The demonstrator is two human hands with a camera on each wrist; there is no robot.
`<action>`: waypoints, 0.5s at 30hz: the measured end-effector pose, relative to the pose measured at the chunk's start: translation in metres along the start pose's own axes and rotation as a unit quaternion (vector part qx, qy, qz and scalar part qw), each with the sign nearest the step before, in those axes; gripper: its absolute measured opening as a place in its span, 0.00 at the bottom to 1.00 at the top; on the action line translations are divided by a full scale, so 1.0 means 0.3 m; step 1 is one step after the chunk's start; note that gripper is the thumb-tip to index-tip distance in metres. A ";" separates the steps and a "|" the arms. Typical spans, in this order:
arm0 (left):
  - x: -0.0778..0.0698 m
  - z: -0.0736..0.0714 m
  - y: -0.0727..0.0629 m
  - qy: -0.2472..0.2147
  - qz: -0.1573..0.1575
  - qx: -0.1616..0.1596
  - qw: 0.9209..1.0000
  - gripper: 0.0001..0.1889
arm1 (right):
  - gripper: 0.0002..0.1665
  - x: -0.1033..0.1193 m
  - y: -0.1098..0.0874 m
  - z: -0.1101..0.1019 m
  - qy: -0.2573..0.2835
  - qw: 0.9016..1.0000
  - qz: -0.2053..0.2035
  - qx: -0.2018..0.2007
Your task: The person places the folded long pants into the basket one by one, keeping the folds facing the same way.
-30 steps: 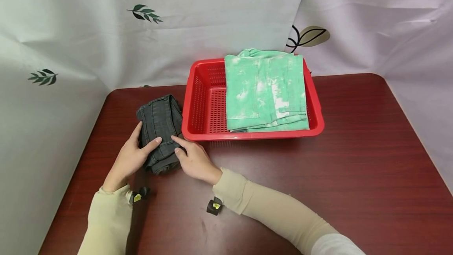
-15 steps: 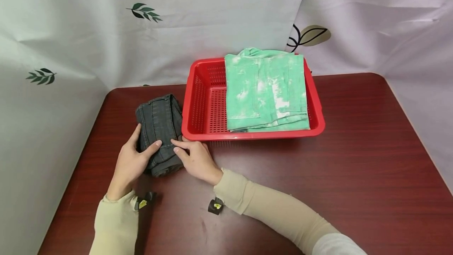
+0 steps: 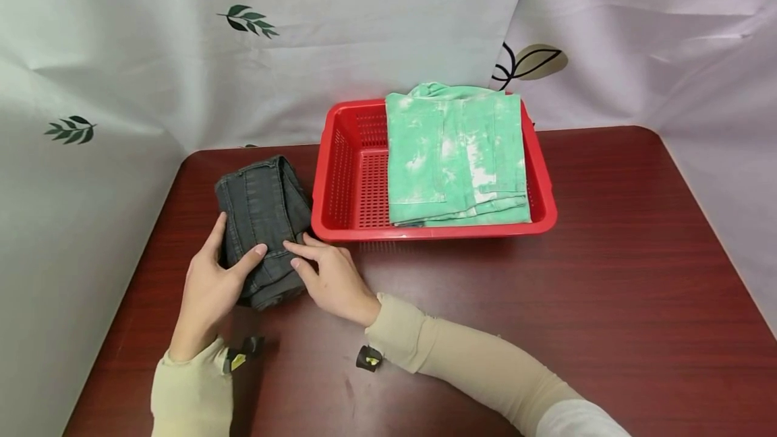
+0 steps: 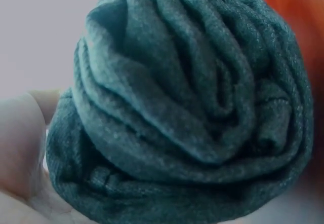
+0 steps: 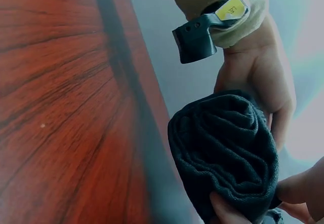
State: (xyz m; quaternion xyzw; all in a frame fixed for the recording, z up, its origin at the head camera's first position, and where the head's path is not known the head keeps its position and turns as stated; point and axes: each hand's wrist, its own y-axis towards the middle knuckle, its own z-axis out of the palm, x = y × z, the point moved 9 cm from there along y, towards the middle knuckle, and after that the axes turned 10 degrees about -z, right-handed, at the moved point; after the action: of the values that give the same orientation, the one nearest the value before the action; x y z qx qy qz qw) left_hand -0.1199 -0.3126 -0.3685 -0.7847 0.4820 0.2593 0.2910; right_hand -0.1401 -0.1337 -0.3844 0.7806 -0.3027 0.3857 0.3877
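A pair of dark grey jeans (image 3: 257, 208), rolled into a bundle, is at the table's left beside the basket. My left hand (image 3: 209, 285) grips its left side, thumb on top and fingers along the edge. At the lower right side, my right hand (image 3: 334, 282) pinches the denim between thumb and fingers. Spiral layers of the rolled jeans (image 4: 167, 92) fill the left wrist view. From the right wrist, the end of the jeans roll (image 5: 223, 148) shows between both hands. Some fingertips are hidden behind the cloth.
A red perforated basket (image 3: 425, 235) stands at the table's back middle, close to the right of the jeans. Folded green-and-white tie-dye clothing (image 3: 452, 154) lies in its right part. White patterned cloth (image 3: 364, 32) hangs behind the dark red table (image 3: 607, 255).
The jeans have shifted left, away from the basket, and turned a little. My left hand has moved left with them; my right hand has also moved slightly left, still holding the right side.
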 end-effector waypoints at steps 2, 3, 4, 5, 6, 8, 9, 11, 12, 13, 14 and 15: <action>-0.004 -0.010 -0.008 -0.004 0.002 -0.005 1.000 0.47 | 0.21 0.010 0.001 -0.003 -0.002 1.000 -0.009 -0.002; -0.006 -0.015 -0.011 -0.005 0.003 -0.006 1.000 0.47 | 0.21 0.016 0.002 -0.004 -0.003 1.000 -0.015 -0.003; -0.008 -0.019 -0.015 -0.005 0.004 -0.008 1.000 0.46 | 0.21 0.021 0.002 -0.006 -0.004 1.000 -0.020 -0.004; -0.010 -0.025 -0.019 -0.004 0.004 -0.011 1.000 0.46 | 0.21 0.027 0.002 -0.008 -0.005 1.000 -0.024 -0.005; -0.012 -0.031 -0.023 -0.003 0.005 -0.014 1.000 0.46 | 0.21 0.033 0.002 -0.010 -0.003 1.000 -0.029 -0.006; -0.016 -0.044 -0.031 -0.003 0.006 -0.022 1.000 0.45 | 0.21 0.048 0.003 -0.016 -0.003 0.999 -0.040 -0.008; -0.019 -0.051 -0.035 -0.003 0.006 -0.026 1.000 0.45 | 0.21 0.055 0.004 -0.019 -0.003 0.999 -0.045 -0.010; -0.025 -0.063 -0.044 -0.008 0.007 -0.034 0.999 0.44 | 0.21 0.069 0.005 -0.025 0.003 0.999 -0.052 -0.012; -0.029 -0.068 -0.049 -0.012 0.009 -0.040 0.999 0.44 | 0.21 0.076 0.005 -0.028 0.008 0.998 -0.056 -0.012; -0.035 -0.074 -0.055 -0.016 0.010 -0.044 0.999 0.44 | 0.21 0.082 0.006 -0.031 0.010 0.998 -0.058 -0.012; -0.040 -0.078 -0.062 -0.020 0.011 -0.048 0.999 0.44 | 0.21 0.090 0.006 -0.033 0.010 0.998 -0.064 -0.012; -0.047 -0.084 -0.068 -0.025 0.012 -0.053 0.998 0.44 | 0.21 0.098 0.007 -0.035 0.011 0.997 -0.069 -0.013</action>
State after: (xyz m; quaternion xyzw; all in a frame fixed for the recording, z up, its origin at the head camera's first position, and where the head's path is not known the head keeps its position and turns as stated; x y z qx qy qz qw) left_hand -0.1036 -0.3145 -0.3370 -0.7864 0.4694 0.3076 0.2581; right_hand -0.1304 -0.1310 -0.3549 0.7903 -0.2489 0.3624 0.4267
